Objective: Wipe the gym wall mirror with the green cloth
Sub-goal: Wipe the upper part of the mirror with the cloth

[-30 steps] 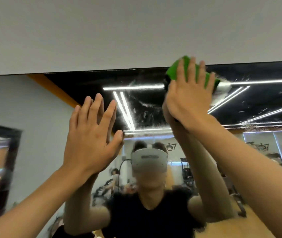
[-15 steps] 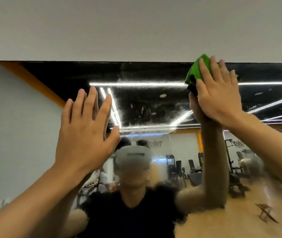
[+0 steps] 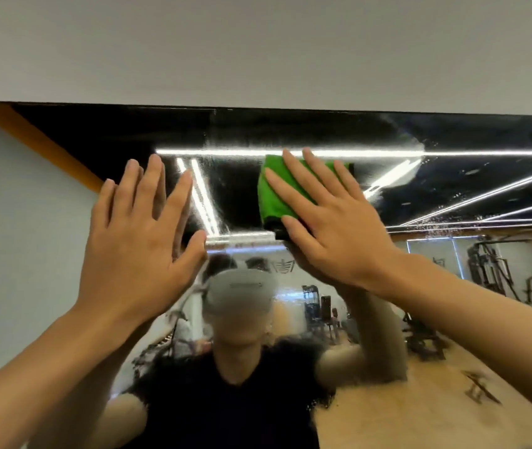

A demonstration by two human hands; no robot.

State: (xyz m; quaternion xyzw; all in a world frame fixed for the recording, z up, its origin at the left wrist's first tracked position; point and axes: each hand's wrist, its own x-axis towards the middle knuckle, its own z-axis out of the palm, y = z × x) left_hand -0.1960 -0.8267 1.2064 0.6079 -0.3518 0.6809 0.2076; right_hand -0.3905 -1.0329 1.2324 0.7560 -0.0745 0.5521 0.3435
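The gym wall mirror (image 3: 452, 189) fills the lower two thirds of the view, with its top edge running under a plain white wall. My right hand (image 3: 332, 228) lies flat with spread, straight fingers on the folded green cloth (image 3: 274, 192) and presses it against the glass a little below the mirror's top edge. My left hand (image 3: 141, 241) is flat on the mirror to the left of the cloth, fingers straight and pointing up. Wet smears and droplets show on the glass right of the cloth.
The white wall (image 3: 258, 43) sits above the mirror. The glass reflects a person in a dark shirt with a headset, ceiling light strips, gym machines (image 3: 491, 270) at right and a wooden floor.
My right hand has slid the green cloth left and slightly down from the upper right of the glass. The left hand has stayed planted on the mirror.
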